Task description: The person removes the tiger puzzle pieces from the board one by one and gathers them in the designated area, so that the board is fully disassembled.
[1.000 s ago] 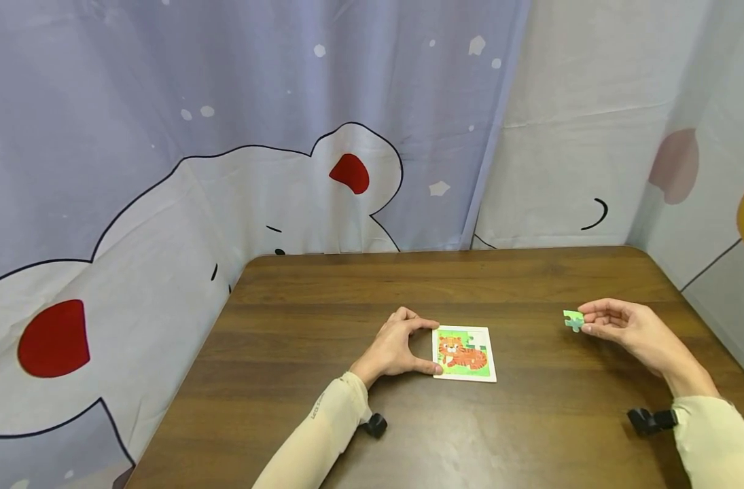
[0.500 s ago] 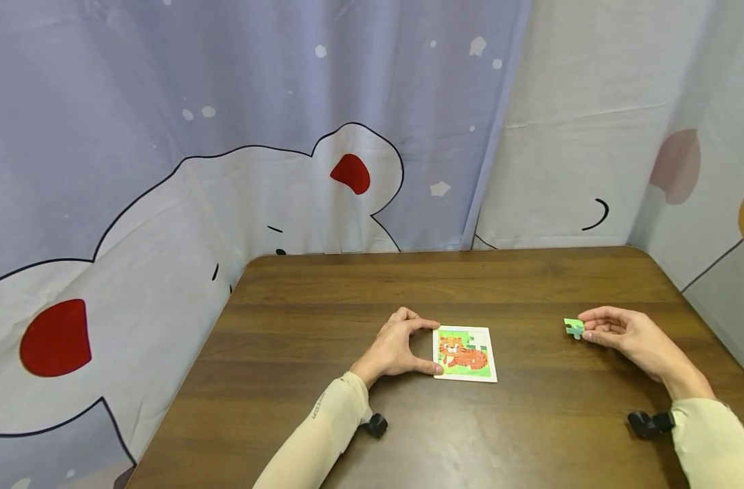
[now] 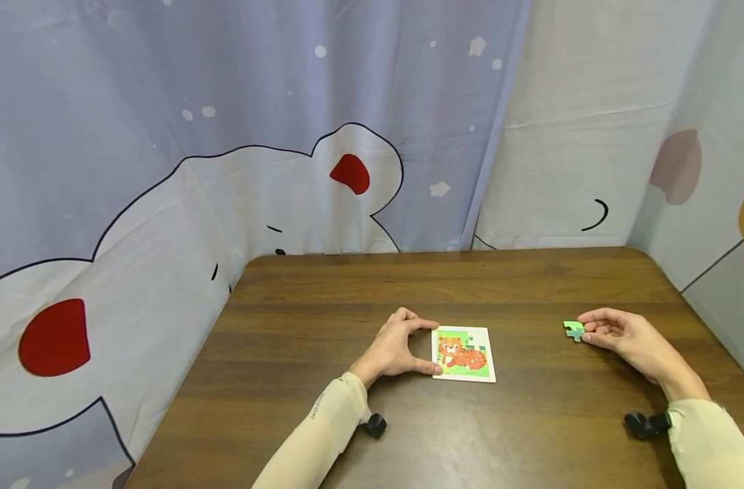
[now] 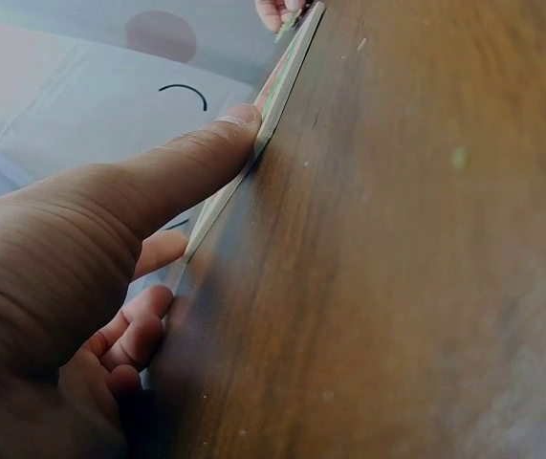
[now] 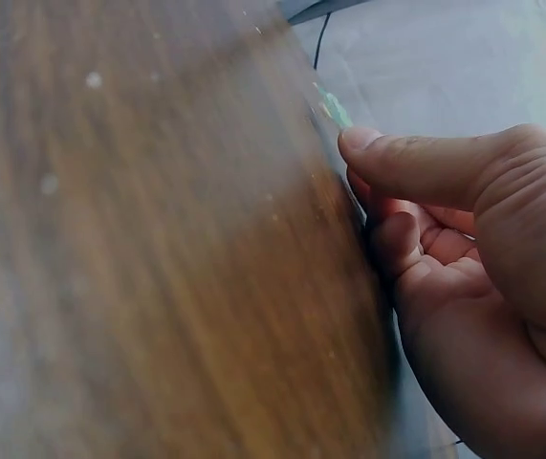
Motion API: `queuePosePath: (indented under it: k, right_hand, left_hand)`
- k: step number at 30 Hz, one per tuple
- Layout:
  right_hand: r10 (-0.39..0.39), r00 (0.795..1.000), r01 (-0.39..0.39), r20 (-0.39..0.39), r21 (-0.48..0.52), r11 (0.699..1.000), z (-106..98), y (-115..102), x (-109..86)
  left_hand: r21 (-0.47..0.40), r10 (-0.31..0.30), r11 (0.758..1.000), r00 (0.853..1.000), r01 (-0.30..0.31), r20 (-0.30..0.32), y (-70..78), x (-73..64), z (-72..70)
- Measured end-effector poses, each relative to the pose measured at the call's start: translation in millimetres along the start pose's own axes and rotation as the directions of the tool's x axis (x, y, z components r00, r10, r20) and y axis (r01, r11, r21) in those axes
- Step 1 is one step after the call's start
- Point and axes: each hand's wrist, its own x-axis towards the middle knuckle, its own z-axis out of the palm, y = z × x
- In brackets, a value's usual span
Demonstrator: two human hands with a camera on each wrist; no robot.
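Note:
A square tiger jigsaw puzzle [image 3: 463, 353] in a white-edged tray lies flat on the table, with a pale gap showing at its upper right. My left hand [image 3: 396, 343] holds the tray by its left corners, thumb at the near one and index finger at the far one; the left wrist view shows the thumb [image 4: 191, 158] on its edge. Off to the right, my right hand [image 3: 631, 339] pinches a green puzzle piece [image 3: 573, 331] between thumb and fingers, close to the tabletop. In the right wrist view, the thumb hides most of that piece [image 5: 334, 107].
The brown wooden table [image 3: 347, 285] reaches back to a printed curtain [image 3: 274, 190], which also runs along the sides. A black wrist camera [image 3: 645, 425] sits on the right wrist, another camera [image 3: 376, 426] on the left.
My right hand has come down and slightly nearer with the puzzle piece, mostly in the first half second. My left hand and the tiger puzzle have stayed put.

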Motion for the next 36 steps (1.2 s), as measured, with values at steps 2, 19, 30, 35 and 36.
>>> queuePosePath:
  k: [2,19,30,35,36]
  right_hand:
    - [0.0,1.0,0.0,-0.006,-0.01,1.0,1.0,-0.5,0.1]
    - [-0.007,1.0,0.006,-0.02,-0.063,0.998,3.4,-4.0,-0.1]
    - [0.001,1.0,-0.003,-0.022,-0.069,0.998,4.6,-4.5,0.1]
    - [0.008,1.0,-0.01,-0.023,-0.081,0.997,4.8,-4.5,0.0]
    - [0.011,1.0,-0.013,-0.023,-0.083,0.996,4.7,-4.4,0.0]
  left_hand:
    - [0.003,0.004,1.0,1.0,-0.004,-0.001,0.1,-0.2,-0.1]
    - [-0.007,0.006,1.0,1.0,-0.006,0.0,-0.3,-0.1,-0.4]
    - [-0.012,0.004,1.0,1.0,-0.004,-0.001,-0.1,-0.6,-0.9]
    - [-0.005,0.006,1.0,1.0,-0.006,-0.001,-0.2,-0.4,-1.0]
    - [-0.005,0.007,1.0,1.0,-0.007,-0.003,-0.3,-0.2,-0.9]
